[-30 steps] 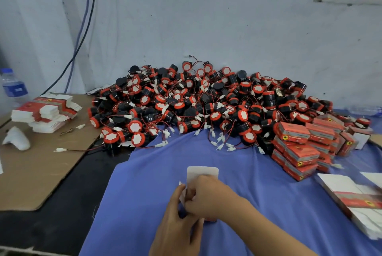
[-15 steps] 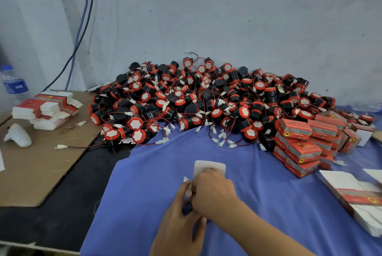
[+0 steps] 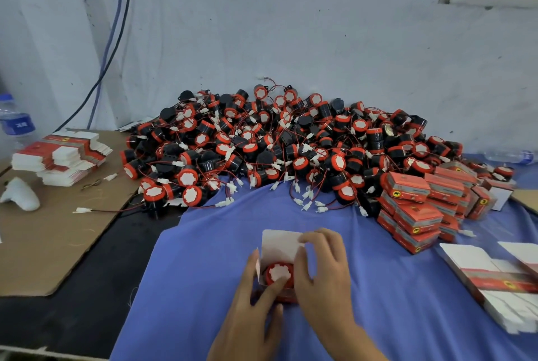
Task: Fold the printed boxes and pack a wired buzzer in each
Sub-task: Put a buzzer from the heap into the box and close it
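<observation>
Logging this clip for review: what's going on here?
A person is packing a wired buzzer into a small printed box on the blue cloth. The left hand and right hand both grip the box. The buzzer sits inside, and the white top flap is not yet closed. Behind lies a big heap of loose buzzers, with closed boxes stacked to the right and flat box blanks nearby.
</observation>
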`<state>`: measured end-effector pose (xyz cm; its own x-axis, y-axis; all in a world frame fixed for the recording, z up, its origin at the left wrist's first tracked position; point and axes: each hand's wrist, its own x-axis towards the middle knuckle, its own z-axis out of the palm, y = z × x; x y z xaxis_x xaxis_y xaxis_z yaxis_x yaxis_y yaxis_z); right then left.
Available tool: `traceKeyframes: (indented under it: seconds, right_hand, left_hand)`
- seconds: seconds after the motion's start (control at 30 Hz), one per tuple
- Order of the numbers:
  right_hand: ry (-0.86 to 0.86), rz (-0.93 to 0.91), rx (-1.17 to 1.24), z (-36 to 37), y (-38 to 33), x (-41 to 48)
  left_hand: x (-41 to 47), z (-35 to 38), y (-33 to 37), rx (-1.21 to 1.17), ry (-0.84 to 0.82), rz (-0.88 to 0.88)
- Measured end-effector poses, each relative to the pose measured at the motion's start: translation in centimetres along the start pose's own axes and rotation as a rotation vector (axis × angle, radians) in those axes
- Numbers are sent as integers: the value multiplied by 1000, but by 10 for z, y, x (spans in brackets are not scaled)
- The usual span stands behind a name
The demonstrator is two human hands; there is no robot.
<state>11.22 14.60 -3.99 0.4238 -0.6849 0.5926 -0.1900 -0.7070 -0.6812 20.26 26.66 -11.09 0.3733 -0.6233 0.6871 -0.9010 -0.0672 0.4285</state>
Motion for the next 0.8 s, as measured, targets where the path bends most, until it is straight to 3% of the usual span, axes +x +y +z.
traceKeyframes:
  seconds: [0.07, 0.1, 0.2, 0.3, 0.37, 0.47, 0.6, 0.8]
  right_hand:
    - [9, 403, 182, 8, 7, -2]
    - [-36, 519, 254, 14, 12, 0]
    - [-108, 600, 367, 29, 15, 22]
    - [-95, 704, 541, 42, 13, 54]
    - [-70, 674, 480, 51, 20, 61]
    - [-114, 588, 327, 65, 42, 45]
    - [-64, 470, 243, 75, 49, 35]
    - [-181, 398, 169, 72, 47, 33]
  left_hand:
    - [3, 0, 0, -94, -95, -101]
    - [8, 3, -1, -105, -157, -158]
    - [47, -3, -5, -209, -314, -284]
    - [101, -6, -15, -348, -278, -395]
    - [115, 1, -25, -331, -279, -471]
    - [95, 22, -43, -145, -334, -396]
    - [79, 38, -52, -89, -241, -313]
    - [82, 31, -48, -116, -47, -340]
